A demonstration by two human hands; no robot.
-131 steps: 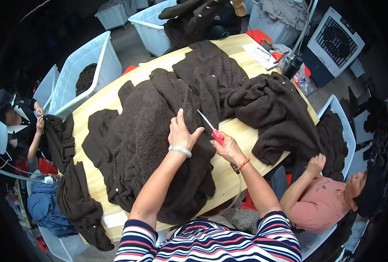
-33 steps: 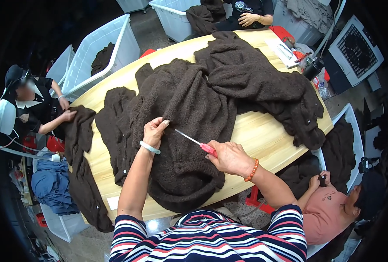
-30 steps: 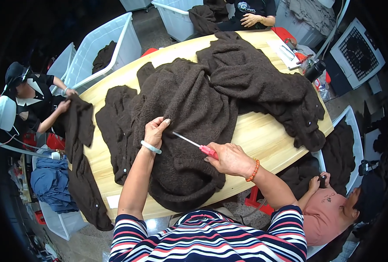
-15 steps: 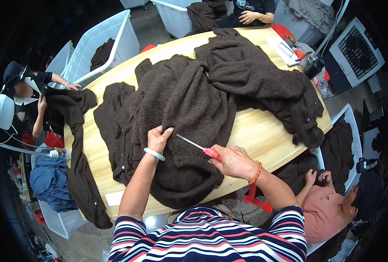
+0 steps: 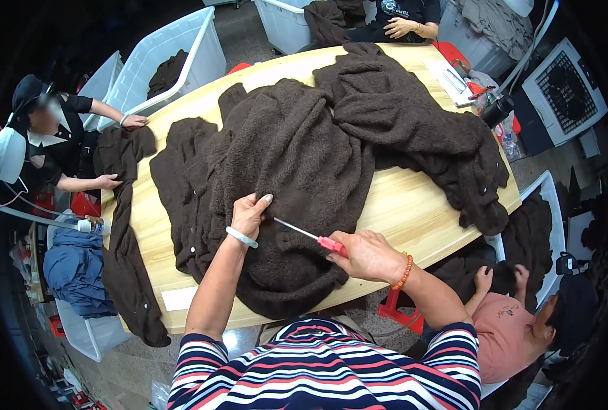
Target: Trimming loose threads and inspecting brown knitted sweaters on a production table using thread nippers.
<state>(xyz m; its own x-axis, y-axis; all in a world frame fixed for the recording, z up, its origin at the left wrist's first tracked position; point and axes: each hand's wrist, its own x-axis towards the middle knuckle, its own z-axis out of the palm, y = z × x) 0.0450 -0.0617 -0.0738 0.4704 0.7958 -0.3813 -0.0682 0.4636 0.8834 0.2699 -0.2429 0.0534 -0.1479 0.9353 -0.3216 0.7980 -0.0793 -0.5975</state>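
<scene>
A dark brown knit garment (image 5: 287, 147) lies bunched in front of me on the table. My left hand (image 5: 249, 213) pinches a bit of its fabric between thumb and bent fingers. In my right hand (image 5: 369, 255) is a slim tool (image 5: 331, 246) with a red handle and a long, thin metal shaft. The shaft points up and left, over the knit, and its tip is a little below and to the right of my left thumb. Whether the tip touches the fabric I cannot tell.
More brown knitwear (image 5: 413, 113) covers the wooden table's (image 5: 413, 205) far right, and another piece (image 5: 127, 253) hangs over its left edge. White bins (image 5: 174, 58) stand around. One co-worker (image 5: 47, 130) is at the left, another (image 5: 516, 321) at the right, a third (image 5: 405, 24) behind the table.
The tool's tip has dropped slightly, farther from my left thumb. The co-worker on the left has brought a lowered hand to the garment at the table's left edge.
</scene>
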